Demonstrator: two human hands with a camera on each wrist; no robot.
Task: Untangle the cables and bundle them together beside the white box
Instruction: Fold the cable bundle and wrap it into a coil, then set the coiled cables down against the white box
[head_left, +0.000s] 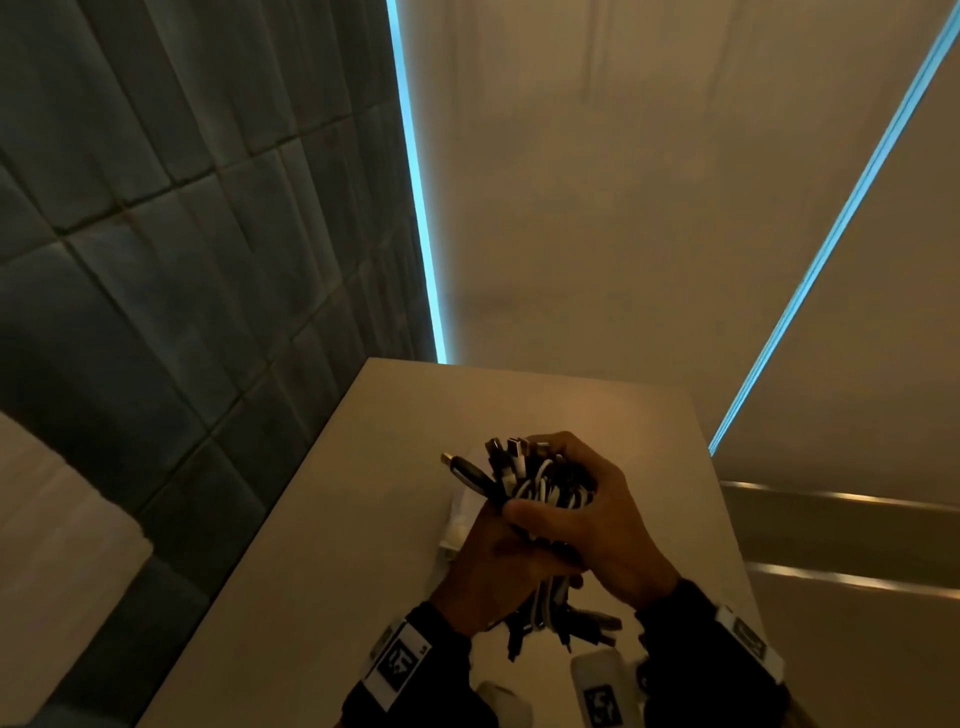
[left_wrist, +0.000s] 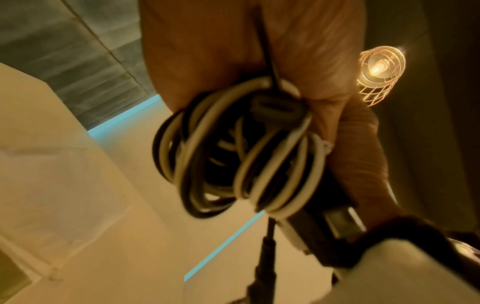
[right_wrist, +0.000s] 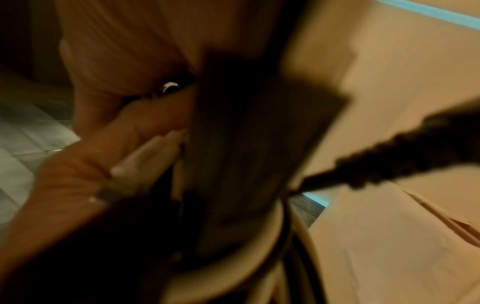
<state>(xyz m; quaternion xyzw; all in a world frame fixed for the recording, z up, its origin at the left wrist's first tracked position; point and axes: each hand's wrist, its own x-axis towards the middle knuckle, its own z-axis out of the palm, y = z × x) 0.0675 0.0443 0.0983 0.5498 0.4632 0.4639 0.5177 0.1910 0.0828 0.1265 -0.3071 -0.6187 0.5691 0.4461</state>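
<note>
1. Nearest the head camera, two dark sleeves (head_left: 426, 670) enter from the bottom edge, each wrist wearing a white band with a black square marker.
2. The left hand (head_left: 493, 558) curls round the lower part of the cable bundle (head_left: 540, 488), gripping it from the left side.
3. The right hand (head_left: 587, 514) wraps over the same bundle from the right, thumb pressed across the front and fingers closed round the far side; both hands hold it raised above the tabletop (head_left: 337, 519).
4. The bundle is a mix of black and white cables. In the left wrist view the loops (left_wrist: 233, 164) hang in coils below the palm, with a grey connector (left_wrist: 275, 111) tucked among them and a black plug (left_wrist: 267, 253) dangling underneath.
5. Connector ends, one of them a long black plug with a metal tip (head_left: 467, 473), fan out of the top of the bundle, and loose ends (head_left: 571, 623) trail down between the wrists.
6. The right wrist view is blurred; it shows fingers, dark cable and a pale loop only.
7. A white box (head_left: 460, 519) lies on the tabletop just left of the hands, mostly hidden behind them.
8. Beyond the tabletop stand a grey padded wall (head_left: 182, 234) on the left and a beige wall with two blue light strips (head_left: 415, 182).
9. A caged lamp (left_wrist: 379, 70) glows in the left wrist view.
</note>
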